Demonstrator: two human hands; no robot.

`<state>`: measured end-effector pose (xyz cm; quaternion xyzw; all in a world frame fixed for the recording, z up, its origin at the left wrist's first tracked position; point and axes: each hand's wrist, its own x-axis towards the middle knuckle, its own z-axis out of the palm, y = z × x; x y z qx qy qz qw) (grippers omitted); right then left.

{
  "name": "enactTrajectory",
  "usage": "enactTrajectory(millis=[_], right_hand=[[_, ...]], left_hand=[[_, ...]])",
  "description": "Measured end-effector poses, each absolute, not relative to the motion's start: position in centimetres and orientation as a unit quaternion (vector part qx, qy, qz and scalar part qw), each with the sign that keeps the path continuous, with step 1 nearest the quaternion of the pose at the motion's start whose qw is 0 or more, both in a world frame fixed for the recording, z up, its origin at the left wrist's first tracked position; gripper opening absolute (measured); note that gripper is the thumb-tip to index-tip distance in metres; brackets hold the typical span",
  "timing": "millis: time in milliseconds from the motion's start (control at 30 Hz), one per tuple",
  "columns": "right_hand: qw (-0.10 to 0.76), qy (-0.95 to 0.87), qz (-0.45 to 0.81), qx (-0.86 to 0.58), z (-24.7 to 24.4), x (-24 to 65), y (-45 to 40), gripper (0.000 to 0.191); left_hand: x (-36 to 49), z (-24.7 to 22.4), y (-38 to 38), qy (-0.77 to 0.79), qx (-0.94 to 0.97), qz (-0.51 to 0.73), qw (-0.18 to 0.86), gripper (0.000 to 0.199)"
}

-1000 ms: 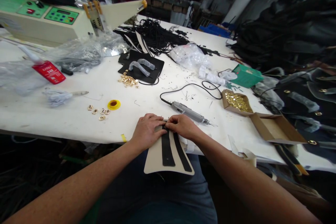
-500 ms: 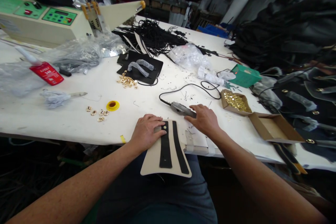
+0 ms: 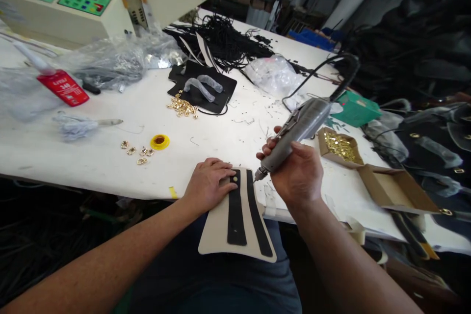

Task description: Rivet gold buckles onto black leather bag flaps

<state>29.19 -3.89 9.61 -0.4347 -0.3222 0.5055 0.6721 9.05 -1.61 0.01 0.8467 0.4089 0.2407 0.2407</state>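
Observation:
My right hand point(image 3: 298, 171) is wrapped around a grey electric screwdriver point(image 3: 294, 132), tilted with its tip down and to the left. The tip is close to the top of the right black strip point(image 3: 259, 221) on a beige panel point(image 3: 217, 235); whether it touches, I cannot tell. My left hand point(image 3: 211, 184) holds the panel down at its upper left, thumb and fingers over the left black strip point(image 3: 235, 216). A small round gold-coloured stud point(image 3: 235, 178) shows between these fingers. The panel's lower part hangs past the table edge over my lap.
Gold-coloured buckles point(image 3: 142, 152) and a yellow ring-shaped dish point(image 3: 159, 142) lie to the left, near a red glue bottle point(image 3: 64, 87). On the right are a box of gold-coloured parts point(image 3: 339, 146), an open cardboard box point(image 3: 397, 189) and a green box point(image 3: 358, 109). A cream machine point(image 3: 91, 34) stands back left.
My right hand has picked up the electric screwdriver from the table and turned its tip down toward the panel. The cord now loops up in the air. My left hand stays on the panel.

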Motion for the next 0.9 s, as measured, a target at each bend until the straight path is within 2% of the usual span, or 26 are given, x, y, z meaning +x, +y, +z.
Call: enactTrajectory(millis=[100, 433, 900], right_hand=[[0.695, -0.324, 0.454, -0.453, 8.7, 26.3, -3.3, 0.036], [0.679, -0.456, 0.357, -0.451, 5.1, 25.1, -3.0, 0.047], [0.657, -0.49, 0.344, -0.459, 3.8, 25.0, -2.8, 0.044]], left_hand=[[9.0, -0.1, -1.6, 0.406, 0.848, 0.245, 0.236, 0.028], [9.0, -0.5, -1.5, 0.403, 0.849, 0.247, 0.237, 0.029], [8.9, 0.0, -1.4, 0.405, 0.848, 0.234, 0.25, 0.025]])
